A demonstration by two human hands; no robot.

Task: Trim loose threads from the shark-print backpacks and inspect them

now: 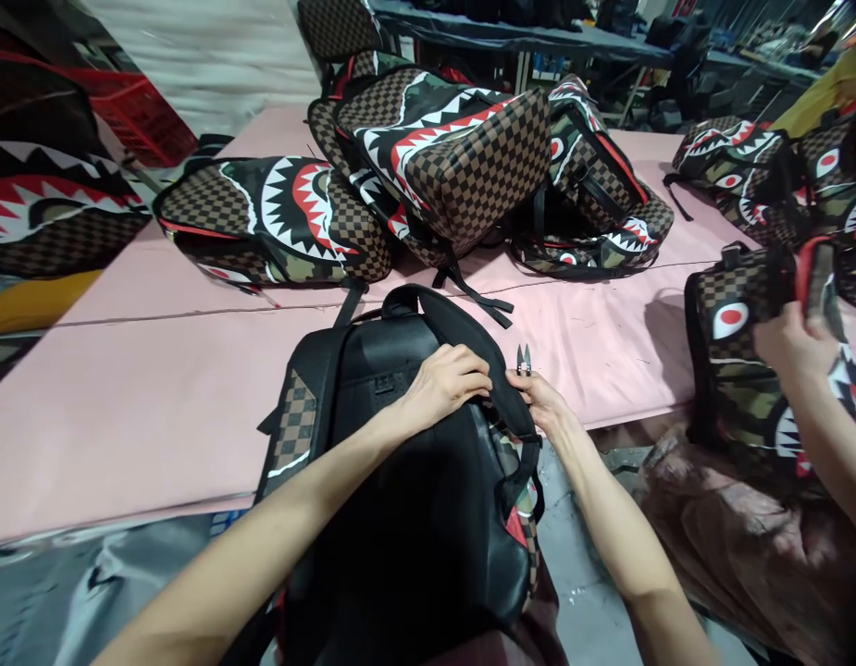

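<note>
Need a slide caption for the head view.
Left hand and right hand at the shoulder strap of a checkered backpack, thread snips in the right.

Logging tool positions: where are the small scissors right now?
Head view, just right of centre: the small scissors poke out of the right hand, beside the black shoulder strap, with the pink tabletop behind them.

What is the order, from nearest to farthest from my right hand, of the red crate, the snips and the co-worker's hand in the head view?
1. Snips: at your right hand.
2. Co-worker's hand: to the right.
3. Red crate: upper left.
</note>
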